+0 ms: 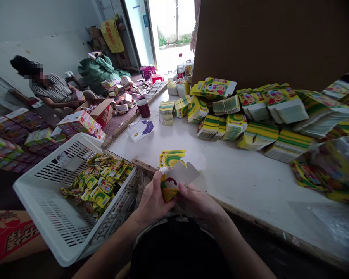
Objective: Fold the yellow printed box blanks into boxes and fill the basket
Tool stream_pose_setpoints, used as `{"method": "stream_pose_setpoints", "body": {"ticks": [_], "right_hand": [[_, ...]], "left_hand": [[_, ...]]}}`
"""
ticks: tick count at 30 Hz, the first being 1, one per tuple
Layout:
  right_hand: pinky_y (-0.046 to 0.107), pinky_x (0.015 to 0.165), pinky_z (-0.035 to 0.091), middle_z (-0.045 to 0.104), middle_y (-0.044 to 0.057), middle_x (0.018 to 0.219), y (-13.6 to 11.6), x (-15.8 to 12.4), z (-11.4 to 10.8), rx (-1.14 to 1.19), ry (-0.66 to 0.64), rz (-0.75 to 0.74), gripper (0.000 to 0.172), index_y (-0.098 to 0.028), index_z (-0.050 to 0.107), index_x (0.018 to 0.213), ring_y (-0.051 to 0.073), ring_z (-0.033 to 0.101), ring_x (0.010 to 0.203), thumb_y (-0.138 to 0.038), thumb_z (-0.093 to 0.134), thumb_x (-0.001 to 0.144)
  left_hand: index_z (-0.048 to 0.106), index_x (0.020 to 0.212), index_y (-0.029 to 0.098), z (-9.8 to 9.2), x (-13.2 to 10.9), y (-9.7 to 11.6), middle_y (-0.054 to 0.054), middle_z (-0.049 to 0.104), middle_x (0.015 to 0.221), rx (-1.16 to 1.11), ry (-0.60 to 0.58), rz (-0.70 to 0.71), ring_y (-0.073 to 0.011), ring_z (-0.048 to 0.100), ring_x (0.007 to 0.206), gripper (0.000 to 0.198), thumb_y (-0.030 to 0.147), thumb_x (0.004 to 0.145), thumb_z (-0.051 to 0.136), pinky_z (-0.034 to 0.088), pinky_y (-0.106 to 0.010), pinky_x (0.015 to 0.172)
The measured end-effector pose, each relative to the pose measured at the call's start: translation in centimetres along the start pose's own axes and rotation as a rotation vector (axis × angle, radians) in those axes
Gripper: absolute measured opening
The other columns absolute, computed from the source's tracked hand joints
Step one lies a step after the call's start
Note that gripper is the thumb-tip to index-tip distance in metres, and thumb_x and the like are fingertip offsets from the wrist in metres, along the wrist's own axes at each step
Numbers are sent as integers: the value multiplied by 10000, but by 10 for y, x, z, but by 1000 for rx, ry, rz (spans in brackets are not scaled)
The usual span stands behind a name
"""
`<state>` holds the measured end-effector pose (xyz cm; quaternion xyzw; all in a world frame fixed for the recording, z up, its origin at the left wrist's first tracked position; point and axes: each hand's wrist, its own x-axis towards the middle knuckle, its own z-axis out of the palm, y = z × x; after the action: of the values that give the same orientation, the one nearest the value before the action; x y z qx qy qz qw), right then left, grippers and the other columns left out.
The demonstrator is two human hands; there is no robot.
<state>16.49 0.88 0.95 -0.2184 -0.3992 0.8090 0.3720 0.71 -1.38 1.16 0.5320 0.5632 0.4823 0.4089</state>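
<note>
Between my two hands, over the table's front edge, is a small yellow-green cardboard box (168, 193), its pale flaps standing out at the top right. My left hand (154, 197) wraps round the box's left side. My right hand (198, 199) pinches the right side near the flap, thumb on top. A dark red curved shape shows at the box's opening; I cannot tell whether it is a cut-out or contents. Just beyond my hands, a few flat yellow cartons (172, 158) lie on the white table (244, 182).
A white plastic basket (42, 209) at left holds many yellow-green packs (100, 188). Stacks of flat cartons (258, 135) line the table's back. A mug (143, 109) and a tissue pack (140, 130) stand at the far left corner. Another person (54, 91) sits beyond, among boxes.
</note>
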Motion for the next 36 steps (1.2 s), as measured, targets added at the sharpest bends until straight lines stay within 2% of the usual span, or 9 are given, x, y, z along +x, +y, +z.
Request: {"method": "stream_pose_setpoints", "body": {"ticks": [6,11,16,19,22,26,30,32,36], "right_hand": [[476,964,512,644,111,1275,-3,2,-1,-129,49,-84,716,-270,581,1300,288,605,1175,-776,396,828],[455,1108,379,580,75,1367,1,5,-3,-253,121,-144,524,-297,594,1287,255,502,1305,-599,578,859],[474,1156,298,522,81,1434,3,4,-4,-469,189,-256,620,-285,499,1396,283,432,1363,-631,505,882],[456,1167,285,455,83,1494,8,2,-1,-713,164,-343,617,-281,337,1497,261,392,1395,-432,541,934],[430,1144,338,458,87,1489,15,2,-2,-871,203,-450,546,-284,362,1488,236,439,1365,-225,476,957],[451,1151,331,421,86,1514,19,3,-10,-946,323,-517,577,-300,306,1508,229,395,1398,-159,420,960],[497,1130,351,121,167,1621,15,-2,-14,-1175,117,-432,796,-209,92,1557,311,171,1482,-238,565,918],[497,1101,392,125,195,1614,11,-4,-16,-1236,65,-381,661,-174,271,1521,336,214,1468,-233,552,925],[450,1069,433,396,179,1500,-6,-5,-24,-1218,46,-354,264,-180,669,1150,298,420,1375,-230,496,957]], "left_hand": [[635,1110,223,5,3,5,-114,635,1203,-106,-86,26,-339,526,1228,670,88,492,856,359,-412,1086],[598,1173,239,3,4,-7,-108,620,1201,66,-178,123,-319,582,1138,639,129,582,815,441,-408,998],[568,1139,257,2,5,-10,-67,655,1107,205,-178,148,-247,646,909,562,182,634,802,481,-344,857],[490,1227,248,6,6,-10,-67,674,1067,145,-207,98,-248,654,879,690,154,619,802,482,-334,804],[463,1281,228,9,6,-11,-105,631,1182,19,-175,105,-282,622,1039,801,94,572,811,462,-355,901],[560,1189,225,4,10,-10,-103,613,1193,127,-122,171,-305,575,1113,617,110,621,772,408,-402,1004],[605,1147,227,-9,14,-7,-77,679,1076,282,-213,175,-292,633,972,539,188,640,786,482,-374,880],[625,1132,215,-14,16,-6,-83,694,1086,345,-224,181,-296,647,981,533,229,628,797,495,-371,879],[524,1280,189,-17,18,-2,-88,702,1130,479,-303,152,-280,666,1019,695,246,631,766,520,-379,893]]}}
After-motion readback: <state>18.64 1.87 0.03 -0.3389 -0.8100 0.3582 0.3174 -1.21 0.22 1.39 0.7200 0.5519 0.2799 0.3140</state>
